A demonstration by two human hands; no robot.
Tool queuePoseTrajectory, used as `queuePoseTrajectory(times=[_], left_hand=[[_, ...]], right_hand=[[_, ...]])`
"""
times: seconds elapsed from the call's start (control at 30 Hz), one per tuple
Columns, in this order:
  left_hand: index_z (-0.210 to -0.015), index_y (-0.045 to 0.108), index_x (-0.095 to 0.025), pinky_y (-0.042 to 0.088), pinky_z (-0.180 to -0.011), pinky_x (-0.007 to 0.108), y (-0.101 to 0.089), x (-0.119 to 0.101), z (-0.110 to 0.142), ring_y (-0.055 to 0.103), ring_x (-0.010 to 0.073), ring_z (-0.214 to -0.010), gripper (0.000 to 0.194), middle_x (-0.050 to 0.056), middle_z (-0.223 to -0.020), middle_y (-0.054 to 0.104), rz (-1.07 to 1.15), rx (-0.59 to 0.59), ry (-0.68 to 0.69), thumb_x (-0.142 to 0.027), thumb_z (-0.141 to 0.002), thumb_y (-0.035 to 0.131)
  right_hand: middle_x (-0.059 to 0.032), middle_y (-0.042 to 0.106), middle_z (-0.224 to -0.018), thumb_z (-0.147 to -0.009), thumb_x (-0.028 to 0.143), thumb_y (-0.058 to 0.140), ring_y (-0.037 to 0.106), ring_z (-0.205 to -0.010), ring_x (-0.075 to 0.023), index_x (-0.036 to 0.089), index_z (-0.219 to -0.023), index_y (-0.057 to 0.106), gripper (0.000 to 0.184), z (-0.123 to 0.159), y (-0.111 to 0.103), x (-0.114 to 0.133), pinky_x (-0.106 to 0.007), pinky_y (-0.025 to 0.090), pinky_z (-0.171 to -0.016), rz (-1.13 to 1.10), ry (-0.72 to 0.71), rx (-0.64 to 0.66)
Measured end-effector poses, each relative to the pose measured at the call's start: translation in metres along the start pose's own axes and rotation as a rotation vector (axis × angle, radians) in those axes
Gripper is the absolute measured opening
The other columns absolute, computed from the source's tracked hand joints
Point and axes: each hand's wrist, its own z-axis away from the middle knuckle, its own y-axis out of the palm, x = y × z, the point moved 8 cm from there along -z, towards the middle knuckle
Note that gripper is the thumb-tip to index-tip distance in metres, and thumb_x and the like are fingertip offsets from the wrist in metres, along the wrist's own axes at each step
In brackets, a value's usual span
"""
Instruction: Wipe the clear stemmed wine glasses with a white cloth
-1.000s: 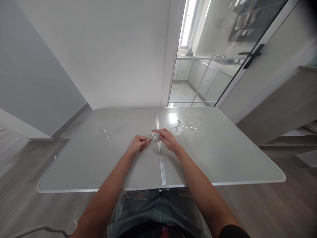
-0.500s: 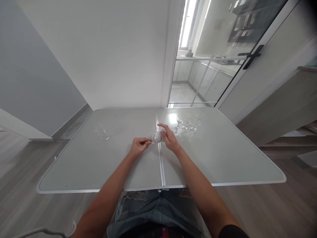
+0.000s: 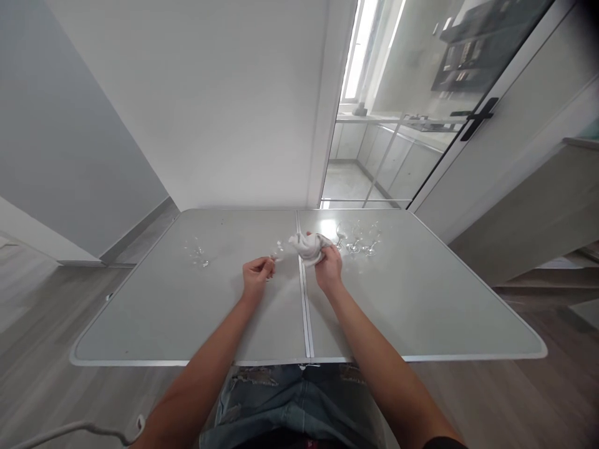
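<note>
My left hand [image 3: 256, 275] pinches the stem of a small clear wine glass [image 3: 277, 251], holding it tilted above the grey table [image 3: 187, 312]. Just to its right, my right hand [image 3: 329, 267] is closed on a crumpled white cloth [image 3: 307, 246], which is pressed against the glass's bowl. Both hands hover near the table's middle seam [image 3: 304, 299].
Several clear stemmed glasses [image 3: 358, 238] stand at the back right of the table, close to my right hand. Another clear glass [image 3: 196, 253] sits at the back left. A wall lies behind the table, and a glass door [image 3: 421, 112] stands at the back right.
The cloth was mostly tucked inside the glass between my hands; now it is out and bunched in my right hand. Both hands have lifted slightly and the view has shifted a little.
</note>
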Motion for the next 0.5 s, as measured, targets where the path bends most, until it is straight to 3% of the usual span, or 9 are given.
queuePoseTrajectory(times=[0.1,0.17,0.27,0.37,0.43,0.5], left_hand=[[-0.057,0.060,-0.016,0.038,-0.049,0.024,-0.011,-0.004,-0.003,0.040,0.0086,-0.048,0.044,0.000,-0.052,0.051,0.023,-0.085,0.027,-0.048,-0.087,0.067],[-0.056,0.060,-0.016,0.038,-0.050,0.025,-0.003,-0.002,-0.002,0.042,0.0089,-0.049,0.043,0.000,-0.052,0.050,-0.019,-0.008,0.006,-0.047,-0.085,0.068],[-0.061,0.064,-0.015,0.034,-0.048,0.025,0.016,0.006,0.002,0.043,0.0089,-0.049,0.040,0.001,-0.054,0.052,-0.077,0.114,-0.084,-0.048,-0.082,0.071],[-0.062,0.063,-0.014,0.031,-0.047,0.024,0.025,0.015,0.005,0.040,0.0081,-0.047,0.042,0.000,-0.053,0.051,-0.016,0.145,-0.163,-0.051,-0.081,0.072],[-0.065,0.062,-0.015,0.031,-0.048,0.024,0.027,0.023,0.005,0.034,0.0067,-0.046,0.042,-0.002,-0.052,0.046,0.129,0.163,-0.257,-0.053,-0.080,0.072],[-0.071,0.064,-0.015,0.030,-0.046,0.022,0.033,0.034,0.008,0.027,0.0051,-0.044,0.041,-0.005,-0.051,0.039,0.294,0.251,-0.411,-0.054,-0.078,0.073]], right_hand=[[-0.0008,0.070,-0.089,-0.077,0.028,0.061,0.065,-0.086,-0.0163,0.020,-0.091,0.063,0.017,-0.006,-0.027,-0.001,-0.029,0.052,-0.076,0.079,-0.017,-0.240],[-0.0016,0.070,-0.094,-0.078,0.031,0.062,0.065,-0.090,-0.0173,0.021,-0.093,0.063,0.018,-0.007,-0.027,-0.010,-0.029,0.053,-0.077,0.088,0.072,-0.228],[-0.0036,0.071,-0.099,-0.080,0.038,0.062,0.066,-0.094,-0.0209,0.022,-0.098,0.064,0.024,0.002,0.002,-0.022,-0.033,0.055,-0.077,0.031,0.201,0.027],[-0.0064,0.071,-0.108,-0.087,0.056,0.053,0.066,-0.098,-0.0253,0.024,-0.109,0.065,0.041,0.021,0.034,-0.026,-0.038,0.056,-0.076,-0.003,0.279,0.287],[-0.0066,0.071,-0.111,-0.087,0.065,0.050,0.065,-0.099,-0.0263,0.025,-0.113,0.064,0.049,0.031,0.044,-0.026,-0.039,0.056,-0.075,-0.017,0.298,0.362],[-0.0051,0.070,-0.112,-0.084,0.062,0.061,0.065,-0.099,-0.0250,0.027,-0.113,0.063,0.046,0.038,0.049,-0.025,-0.038,0.055,-0.074,-0.012,0.300,0.417]])
